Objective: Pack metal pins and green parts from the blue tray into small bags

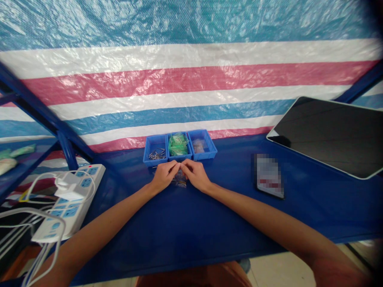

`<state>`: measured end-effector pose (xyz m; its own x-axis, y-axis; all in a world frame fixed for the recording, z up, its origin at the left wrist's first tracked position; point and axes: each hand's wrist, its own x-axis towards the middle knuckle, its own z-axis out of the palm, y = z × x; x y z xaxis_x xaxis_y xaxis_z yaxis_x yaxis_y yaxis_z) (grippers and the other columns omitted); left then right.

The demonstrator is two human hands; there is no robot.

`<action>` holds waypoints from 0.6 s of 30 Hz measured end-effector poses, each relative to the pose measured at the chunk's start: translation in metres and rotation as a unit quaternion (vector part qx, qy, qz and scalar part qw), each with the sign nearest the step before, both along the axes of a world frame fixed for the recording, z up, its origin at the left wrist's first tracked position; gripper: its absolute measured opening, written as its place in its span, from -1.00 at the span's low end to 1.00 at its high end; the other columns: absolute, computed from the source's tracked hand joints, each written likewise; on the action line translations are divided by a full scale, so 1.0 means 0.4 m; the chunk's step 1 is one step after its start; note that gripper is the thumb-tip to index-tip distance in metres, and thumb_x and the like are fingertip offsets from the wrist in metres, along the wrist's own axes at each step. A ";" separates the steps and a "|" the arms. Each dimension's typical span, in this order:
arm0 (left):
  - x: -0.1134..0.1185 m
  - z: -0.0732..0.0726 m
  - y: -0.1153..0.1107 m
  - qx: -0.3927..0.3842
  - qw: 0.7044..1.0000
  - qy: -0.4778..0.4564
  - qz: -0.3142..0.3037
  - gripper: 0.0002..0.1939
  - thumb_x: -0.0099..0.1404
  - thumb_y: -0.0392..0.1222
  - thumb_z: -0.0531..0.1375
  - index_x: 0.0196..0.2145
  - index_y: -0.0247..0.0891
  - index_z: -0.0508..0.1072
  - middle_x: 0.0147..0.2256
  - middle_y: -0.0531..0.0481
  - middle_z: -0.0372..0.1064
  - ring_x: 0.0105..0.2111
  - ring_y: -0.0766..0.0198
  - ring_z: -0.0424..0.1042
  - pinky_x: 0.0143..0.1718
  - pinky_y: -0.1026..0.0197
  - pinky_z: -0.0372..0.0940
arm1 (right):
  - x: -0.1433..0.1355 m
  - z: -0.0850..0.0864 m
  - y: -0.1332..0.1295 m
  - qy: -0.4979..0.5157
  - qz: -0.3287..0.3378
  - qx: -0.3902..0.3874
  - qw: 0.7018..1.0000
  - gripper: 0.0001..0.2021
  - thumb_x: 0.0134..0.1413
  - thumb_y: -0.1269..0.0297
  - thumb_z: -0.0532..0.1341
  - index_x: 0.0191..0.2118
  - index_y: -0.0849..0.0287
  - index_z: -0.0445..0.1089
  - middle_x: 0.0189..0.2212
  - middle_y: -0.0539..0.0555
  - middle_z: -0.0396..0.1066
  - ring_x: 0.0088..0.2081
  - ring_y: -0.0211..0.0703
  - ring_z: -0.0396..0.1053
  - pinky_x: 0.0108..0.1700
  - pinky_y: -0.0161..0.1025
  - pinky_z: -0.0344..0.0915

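Observation:
My left hand and my right hand meet over the blue table, thumbs and fingertips pinched close together. Between them they grip the top of a small clear plastic bag, which hangs down with a few small brownish and dark pieces inside. Just beyond my hands stand three blue bins in a row. Thin metal pieces lie in the left bin, green packets fill the middle bin, and clear plastic bags are in the right bin.
A white power strip with plugs and looping white cables runs along the left table edge. To the right lies a pixelated, phone-like object. A dark-screened panel leans at the right rear. Behind is a striped plastic sheet.

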<state>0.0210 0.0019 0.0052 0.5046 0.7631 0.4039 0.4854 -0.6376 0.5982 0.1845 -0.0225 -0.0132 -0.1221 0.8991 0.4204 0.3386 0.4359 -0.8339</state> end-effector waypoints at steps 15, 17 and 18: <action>0.000 0.000 -0.001 -0.017 1.000 -0.001 0.003 -0.60 0.40 -0.08 -0.04 -0.55 -0.29 0.28 -0.65 0.12 0.23 -0.60 0.41 0.24 -0.47 0.35 0.13 | -0.001 0.003 -0.001 0.011 0.005 -0.011 1.000 -0.71 0.23 0.17 0.05 -0.47 0.17 0.30 -0.60 -0.07 0.28 -0.54 -0.30 0.25 -0.44 -0.36 0.16; 0.000 0.000 -0.001 -0.021 1.000 0.000 0.003 -0.60 0.40 -0.08 -0.04 -0.55 -0.29 0.27 -0.64 0.12 0.23 -0.59 0.41 0.24 -0.47 0.36 0.12 | -0.001 0.003 0.000 0.010 0.006 -0.012 1.000 -0.70 0.23 0.17 0.05 -0.48 0.17 0.30 -0.61 -0.07 0.28 -0.54 -0.31 0.24 -0.44 -0.37 0.16; 0.000 0.000 -0.001 -0.023 1.000 0.002 0.003 -0.60 0.40 -0.08 -0.04 -0.55 -0.29 0.27 -0.64 0.12 0.23 -0.59 0.41 0.24 -0.47 0.36 0.12 | -0.001 0.003 0.000 0.009 0.007 -0.013 1.000 -0.70 0.23 0.18 0.04 -0.48 0.17 0.29 -0.61 -0.07 0.27 -0.55 -0.31 0.24 -0.44 -0.37 0.16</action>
